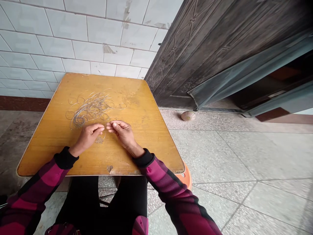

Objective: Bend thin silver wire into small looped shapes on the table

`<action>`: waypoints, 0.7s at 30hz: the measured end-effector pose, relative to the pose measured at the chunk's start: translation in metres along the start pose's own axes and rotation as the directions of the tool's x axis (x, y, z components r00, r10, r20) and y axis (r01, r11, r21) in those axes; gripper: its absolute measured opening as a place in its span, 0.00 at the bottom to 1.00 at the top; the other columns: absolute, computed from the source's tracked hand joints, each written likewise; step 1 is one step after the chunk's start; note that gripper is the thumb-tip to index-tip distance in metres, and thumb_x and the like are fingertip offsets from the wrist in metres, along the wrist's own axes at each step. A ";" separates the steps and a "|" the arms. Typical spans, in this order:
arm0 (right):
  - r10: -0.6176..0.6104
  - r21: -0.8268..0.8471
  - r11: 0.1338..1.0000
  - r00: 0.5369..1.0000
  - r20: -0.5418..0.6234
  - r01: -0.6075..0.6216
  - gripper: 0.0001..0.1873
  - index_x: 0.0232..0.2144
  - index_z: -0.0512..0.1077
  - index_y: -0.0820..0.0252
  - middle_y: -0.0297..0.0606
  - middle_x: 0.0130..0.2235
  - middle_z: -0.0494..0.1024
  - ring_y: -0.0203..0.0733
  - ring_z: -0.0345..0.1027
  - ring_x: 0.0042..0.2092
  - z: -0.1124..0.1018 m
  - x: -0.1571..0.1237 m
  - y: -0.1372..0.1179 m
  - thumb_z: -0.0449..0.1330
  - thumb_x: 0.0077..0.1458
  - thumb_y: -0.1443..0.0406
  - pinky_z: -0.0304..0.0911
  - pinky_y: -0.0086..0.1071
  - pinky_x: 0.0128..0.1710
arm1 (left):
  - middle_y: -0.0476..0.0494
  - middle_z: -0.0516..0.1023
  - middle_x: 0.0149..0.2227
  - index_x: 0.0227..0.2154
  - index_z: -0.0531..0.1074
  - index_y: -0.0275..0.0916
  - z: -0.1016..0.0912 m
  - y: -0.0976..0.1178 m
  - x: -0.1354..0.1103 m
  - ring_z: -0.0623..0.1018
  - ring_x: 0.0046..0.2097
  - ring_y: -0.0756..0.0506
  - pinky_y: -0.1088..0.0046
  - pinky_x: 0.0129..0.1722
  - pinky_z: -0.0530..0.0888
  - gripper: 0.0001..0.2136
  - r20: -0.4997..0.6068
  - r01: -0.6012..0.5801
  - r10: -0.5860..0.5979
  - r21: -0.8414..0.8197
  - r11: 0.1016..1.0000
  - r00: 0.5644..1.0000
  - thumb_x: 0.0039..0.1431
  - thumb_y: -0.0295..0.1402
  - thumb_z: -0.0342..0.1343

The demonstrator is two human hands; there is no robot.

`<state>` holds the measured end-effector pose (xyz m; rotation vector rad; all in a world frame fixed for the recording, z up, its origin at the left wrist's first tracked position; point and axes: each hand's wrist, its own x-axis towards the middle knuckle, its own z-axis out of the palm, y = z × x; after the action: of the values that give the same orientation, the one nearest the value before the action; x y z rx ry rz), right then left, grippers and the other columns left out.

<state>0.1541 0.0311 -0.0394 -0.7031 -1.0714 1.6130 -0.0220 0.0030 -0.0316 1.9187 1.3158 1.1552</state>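
Note:
Thin metal wires (94, 106) lie in a loose, tangled heap on the wooden table (151, 143), with a tighter coil at the heap's left end. Just on the near side of it, my left hand (90, 135) is closed in a pinch, thumb against fingers. My right hand (123, 133) pinches too, its fingertips almost meeting those of the left. A thin piece of wire seems to run between the fingertips and curve down below them; its ends are hard to make out. Under the hands is a small worn patch or bit of wire on the tabletop.
White wall tiles (105, 32) rise behind the table. To the right are a dark carved door (186, 49) and a grey-green curtain (220, 85). A pale ball (188, 116) rests on the tiled floor. An orange stool (187, 176) shows beneath the table's right corner.

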 end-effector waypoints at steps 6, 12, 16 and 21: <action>0.013 -0.009 1.000 0.999 -0.041 -0.013 0.18 0.32 0.75 0.58 0.35 0.34 0.81 0.35 0.75 0.34 -0.008 0.001 -0.011 0.69 0.43 0.52 0.72 0.31 0.36 | 0.46 0.77 0.28 0.33 0.76 0.38 0.001 0.001 0.000 0.75 0.31 0.48 0.73 0.34 0.70 0.08 -0.006 -0.054 0.054 -0.003 0.999 0.999 0.60 0.34 0.53; 0.065 0.057 0.996 0.997 -0.031 -0.063 0.20 0.29 0.74 0.58 0.33 0.31 0.81 0.34 0.74 0.31 -0.012 0.002 -0.020 0.71 0.38 0.52 0.72 0.27 0.32 | 0.44 0.79 0.30 0.35 0.77 0.39 0.000 0.002 -0.003 0.76 0.31 0.48 0.72 0.34 0.71 0.09 0.003 -0.168 0.169 0.073 0.983 0.986 0.61 0.33 0.52; 0.111 0.052 0.993 0.993 -0.037 -0.109 0.21 0.29 0.73 0.58 0.32 0.29 0.80 0.31 0.72 0.27 -0.016 0.003 -0.022 0.71 0.38 0.51 0.70 0.25 0.28 | 0.43 0.78 0.30 0.35 0.77 0.39 0.002 0.002 -0.005 0.75 0.31 0.48 0.72 0.32 0.70 0.10 0.048 -0.246 0.242 0.125 0.961 0.969 0.62 0.34 0.51; 0.128 -0.026 0.991 0.992 0.008 -0.128 0.20 0.31 0.72 0.59 0.33 0.28 0.79 0.31 0.70 0.26 -0.021 0.004 -0.024 0.68 0.44 0.50 0.68 0.25 0.27 | 0.43 0.77 0.28 0.35 0.78 0.39 0.002 0.005 -0.006 0.74 0.30 0.48 0.72 0.31 0.69 0.11 0.147 -0.271 0.250 0.147 0.951 0.957 0.62 0.34 0.50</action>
<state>0.1810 0.0432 -0.0270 -0.7956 -1.0738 1.7158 -0.0185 -0.0046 -0.0308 2.3038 1.1464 1.0515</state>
